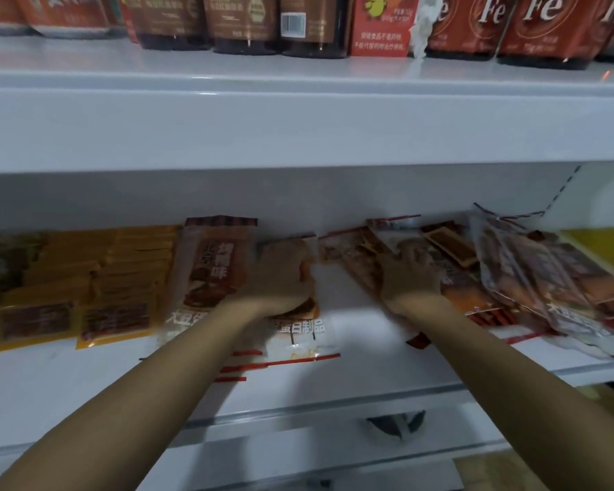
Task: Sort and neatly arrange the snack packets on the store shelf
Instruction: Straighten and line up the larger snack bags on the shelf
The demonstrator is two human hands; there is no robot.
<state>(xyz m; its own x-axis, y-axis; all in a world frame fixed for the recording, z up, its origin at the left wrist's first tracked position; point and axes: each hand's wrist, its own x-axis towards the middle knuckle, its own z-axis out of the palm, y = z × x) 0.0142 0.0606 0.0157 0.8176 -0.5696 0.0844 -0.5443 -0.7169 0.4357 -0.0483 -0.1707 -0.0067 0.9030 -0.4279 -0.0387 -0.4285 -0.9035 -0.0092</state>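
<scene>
On the white middle shelf (351,334) lie flat snack packets. My left hand (284,278) rests palm down on an orange-brown packet (298,334) next to a taller brown packet (217,264). My right hand (408,278) lies on a loose, overlapping heap of red-brown packets (532,278) at the right, fingers spread over one of them (355,256). Whether its fingers curl round a packet is blurred. Two neat stacks of yellow packets (121,278) lie to the left.
The upper shelf (298,129) overhangs close above my hands and carries dark jars (241,23) and red pouches (539,26). A yellow panel (603,246) shows at the far right. Bare shelf lies between the two hands.
</scene>
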